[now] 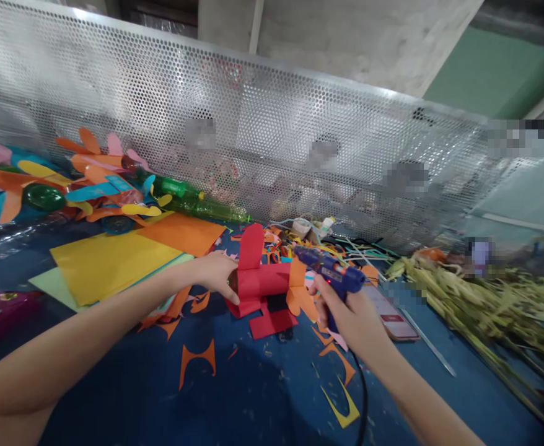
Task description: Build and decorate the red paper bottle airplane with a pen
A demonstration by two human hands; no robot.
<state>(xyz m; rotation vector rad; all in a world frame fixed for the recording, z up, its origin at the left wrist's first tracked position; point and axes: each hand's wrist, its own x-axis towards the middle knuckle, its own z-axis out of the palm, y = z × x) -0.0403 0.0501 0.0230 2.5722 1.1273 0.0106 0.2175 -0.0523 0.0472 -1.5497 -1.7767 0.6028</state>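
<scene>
Frame centre: I read matt paper on the toy point(265, 282), smooth plastic on the glue gun point(346, 280). Upper frame: shiny perforated metal screen point(160, 93). Left of centre: glossy plastic bottle point(202, 206).

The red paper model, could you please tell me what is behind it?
Behind the red paper model, coloured paper scraps lie on the blue table, with a perforated metal screen beyond. What the model itself covers cannot be seen.

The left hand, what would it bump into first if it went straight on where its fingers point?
The left hand would meet the left end of the red paper model first. Its fingers look already at that end, perhaps touching; depth is hard to judge.
</scene>
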